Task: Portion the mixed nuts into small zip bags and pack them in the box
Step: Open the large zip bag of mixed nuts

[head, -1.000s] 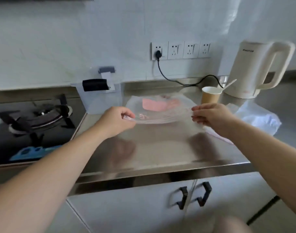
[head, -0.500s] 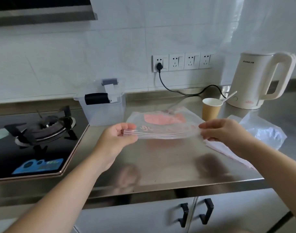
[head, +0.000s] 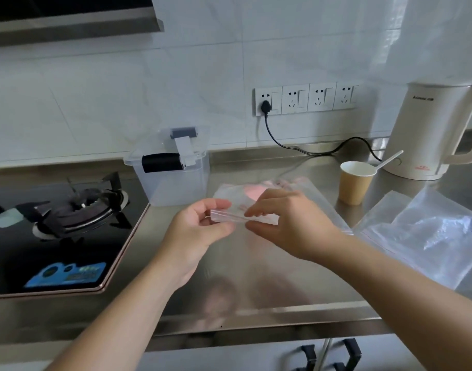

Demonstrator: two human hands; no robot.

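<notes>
1. The left hand [head: 200,226] pinched the zip bag's [head: 229,195] sealed edge, palm up.
2. The right hand [head: 288,223] pinched that edge beside it.
3. The bag hung above the tabletop [head: 256,277].

1. A clear zip bag [head: 230,198] with a pink patch on it is held flat above the steel counter, its zip edge toward the near side, pinched at the left end.
2. A clear lidded plastic box [head: 176,180] with a black and a white latch stands upright to the far left of the bag.
3. More clear zip bags [head: 430,231] lie flat on the counter, to the right.
</notes>
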